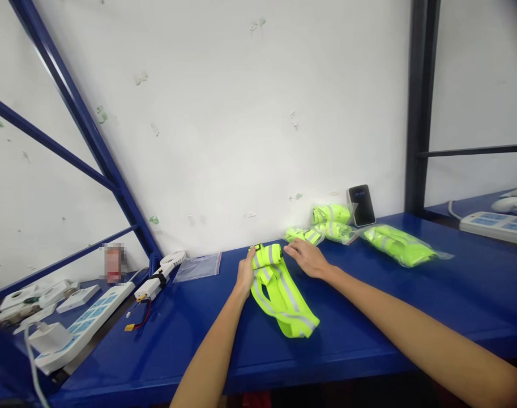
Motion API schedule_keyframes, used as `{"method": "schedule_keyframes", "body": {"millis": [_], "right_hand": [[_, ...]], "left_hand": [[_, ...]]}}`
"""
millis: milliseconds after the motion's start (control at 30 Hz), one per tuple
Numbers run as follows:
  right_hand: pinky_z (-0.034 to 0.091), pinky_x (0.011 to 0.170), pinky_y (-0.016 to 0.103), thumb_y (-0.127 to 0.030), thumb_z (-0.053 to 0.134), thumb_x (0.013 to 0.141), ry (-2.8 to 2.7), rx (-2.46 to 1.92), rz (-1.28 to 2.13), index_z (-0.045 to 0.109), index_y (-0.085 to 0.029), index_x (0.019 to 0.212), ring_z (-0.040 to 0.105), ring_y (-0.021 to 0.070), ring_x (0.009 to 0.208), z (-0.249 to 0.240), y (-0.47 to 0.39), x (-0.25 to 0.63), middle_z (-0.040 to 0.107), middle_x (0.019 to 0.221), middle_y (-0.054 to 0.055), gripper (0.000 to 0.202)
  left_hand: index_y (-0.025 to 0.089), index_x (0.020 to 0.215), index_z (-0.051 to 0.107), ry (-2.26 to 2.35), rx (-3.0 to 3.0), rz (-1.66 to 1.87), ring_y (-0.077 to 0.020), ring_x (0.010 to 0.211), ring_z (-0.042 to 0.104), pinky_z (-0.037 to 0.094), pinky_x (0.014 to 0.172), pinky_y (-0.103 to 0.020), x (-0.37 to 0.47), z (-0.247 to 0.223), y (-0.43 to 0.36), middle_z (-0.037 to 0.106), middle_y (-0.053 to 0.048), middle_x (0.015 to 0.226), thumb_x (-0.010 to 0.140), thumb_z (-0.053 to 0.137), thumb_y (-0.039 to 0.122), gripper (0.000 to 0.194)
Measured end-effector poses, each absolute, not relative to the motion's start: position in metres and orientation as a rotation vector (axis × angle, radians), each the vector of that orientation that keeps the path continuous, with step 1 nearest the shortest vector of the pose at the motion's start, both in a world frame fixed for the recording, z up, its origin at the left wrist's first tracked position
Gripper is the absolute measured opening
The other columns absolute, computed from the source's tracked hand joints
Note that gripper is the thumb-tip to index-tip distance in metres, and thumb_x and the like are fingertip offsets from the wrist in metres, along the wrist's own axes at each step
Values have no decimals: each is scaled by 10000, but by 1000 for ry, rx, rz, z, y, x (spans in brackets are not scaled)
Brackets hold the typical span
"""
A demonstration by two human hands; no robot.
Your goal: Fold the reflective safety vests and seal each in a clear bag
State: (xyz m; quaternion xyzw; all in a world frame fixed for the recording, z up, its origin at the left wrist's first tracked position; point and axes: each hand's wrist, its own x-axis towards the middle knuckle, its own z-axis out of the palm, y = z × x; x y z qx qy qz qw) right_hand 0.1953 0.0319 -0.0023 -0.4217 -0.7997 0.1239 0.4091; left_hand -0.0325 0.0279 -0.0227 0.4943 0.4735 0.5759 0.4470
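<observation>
A neon yellow strap with grey reflective stripes (290,303) lies on the blue table, its far end rolled into a bundle and its loose loops spread toward the near edge. My left hand (244,273) is closed on the left end of the roll, beside a small black buckle. Just right of the roll is my right hand (307,258), its fingers bent together and pointing left; whether it touches the strap or holds anything is hard to make out.
Bagged yellow bundles (332,214) sit near the wall, with another bag (398,245) at the right. A clock-like device (361,205) leans behind them. A clear bag (197,267), a white fan (173,258) and power strip (88,326) are left.
</observation>
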Motion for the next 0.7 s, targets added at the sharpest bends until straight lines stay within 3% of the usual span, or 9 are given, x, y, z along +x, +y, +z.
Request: {"method": "schedule_keyframes", "body": {"millis": [67, 167, 233, 333, 400, 500, 533, 600, 700], "right_hand": [[466, 805, 363, -416, 515, 868, -1975, -981, 247, 595, -214, 1132, 586, 206, 879, 3, 30, 199, 509, 1202, 99, 342], [410, 978, 415, -267, 654, 743, -2097, -763, 189, 463, -260, 1344, 469, 278, 1208, 8, 24, 196, 247, 1488, 112, 631], [371, 1025, 435, -217, 633, 760, -2174, -636, 225, 542, -260, 1269, 423, 286, 1265, 8, 20, 190, 342, 1454, 97, 519], [461, 914, 404, -292, 564, 853, -2086, -651, 501, 631, -206, 1099, 582, 259, 1038, 5, 20, 179, 619, 1120, 86, 269], [498, 837, 389, -406, 574, 851, -1889, -793, 712, 619, -186, 1103, 615, 262, 936, 1, 23, 174, 655, 1020, 79, 337], [482, 898, 386, -492, 612, 805, -1550, -929, 861, 474, -240, 1311, 568, 267, 1098, -5, 33, 173, 574, 1256, 81, 581], [474, 917, 380, -495, 613, 802, -1468, -935, 887, 421, -271, 1351, 543, 254, 1149, -8, 36, 174, 533, 1318, 71, 624], [500, 867, 369, -487, 594, 810, -1354, -944, 999, 439, -291, 1322, 567, 239, 1123, -13, 42, 175, 559, 1285, 63, 570], [534, 667, 346, -474, 583, 808, -1213, -978, 1305, 567, -239, 1097, 659, 228, 834, -17, 46, 176, 676, 989, 61, 373]], "left_hand": [[106, 1109, 661, 1135, 1204, 1429, -234, 822, 674, 500, 779, -324, -32, -21, 27, 731, -92, 921, 764, 566, 650, 650], [141, 1151, 638, 1060, 1243, 1368, -234, 927, 661, 479, 874, -337, -30, -17, 23, 718, -86, 1019, 783, 574, 614, 603], [154, 1131, 645, 1008, 1275, 1345, -236, 973, 645, 462, 912, -341, -27, -15, 20, 710, -77, 1049, 788, 572, 607, 573], [165, 1059, 671, 944, 1298, 1358, -244, 959, 642, 459, 907, -362, -24, -15, 18, 717, -71, 972, 821, 428, 688, 624], [173, 931, 697, 1026, 1369, 1327, -256, 903, 651, 466, 874, -382, -25, -16, 16, 710, -75, 816, 843, 278, 727, 700], [198, 729, 685, 1429, 1666, 1285, -286, 865, 647, 445, 870, -407, -28, -15, 14, 670, -87, 682, 865, 268, 682, 654], [203, 759, 690, 1574, 1781, 1290, -297, 896, 638, 431, 887, -418, -29, -15, 13, 684, -94, 736, 869, 329, 638, 576], [212, 1008, 678, 1752, 1950, 1316, -306, 1013, 603, 405, 930, -438, -30, -14, 12, 695, -106, 974, 859, 459, 501, 392], [219, 1343, 474, 1665, 2073, 1334, -292, 1223, 489, 389, 986, -439, -30, -14, 13, 548, -116, 1325, 811, 539, 311, 544]]}}
